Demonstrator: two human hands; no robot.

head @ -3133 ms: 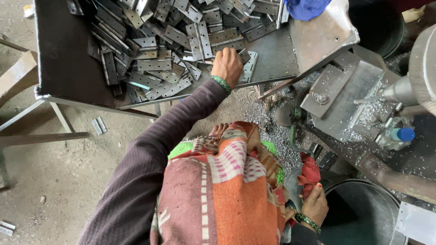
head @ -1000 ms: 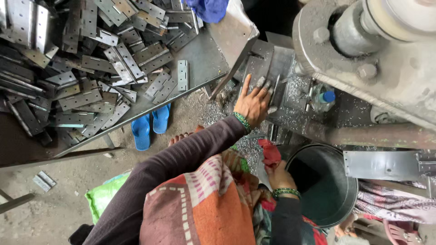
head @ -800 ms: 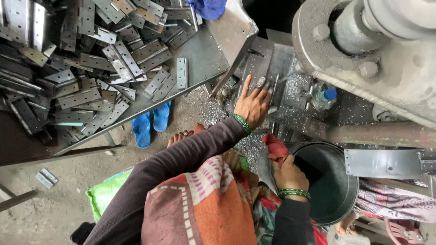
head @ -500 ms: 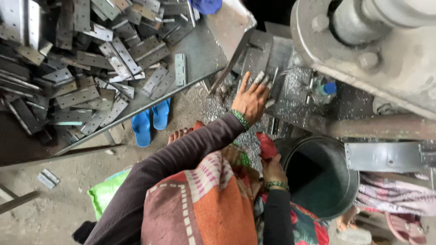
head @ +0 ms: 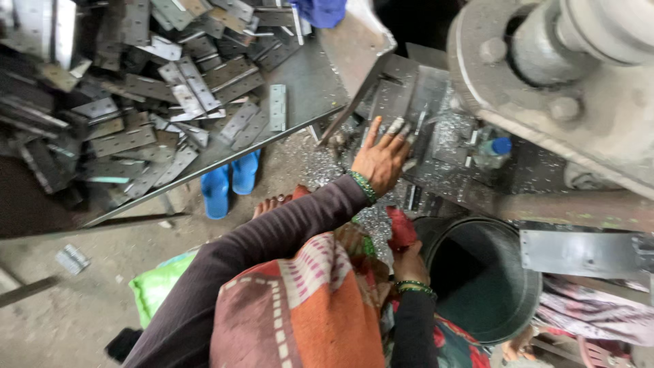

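I see left hand [head: 381, 160], fingers spread flat, pressing a metal plate [head: 409, 102] on the machine bed. Right hand [head: 409, 262] closed on red cloth [head: 400, 228] beside the drum [head: 504, 320]. Big pile of hinge plates [head: 136, 102] remains on the tray.

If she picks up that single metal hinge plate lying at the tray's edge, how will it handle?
The hinge plate looks like flat steel, so probably stiff and heavy for its size. It lies flat on the tray, so it likely slides rather than rolls. Its edges may be sharp.

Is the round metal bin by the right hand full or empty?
Seemingly empty: the metal bin stands upright and open, showing bare dark inner wall; its bottom is in shadow. The right hand sits at its rim.
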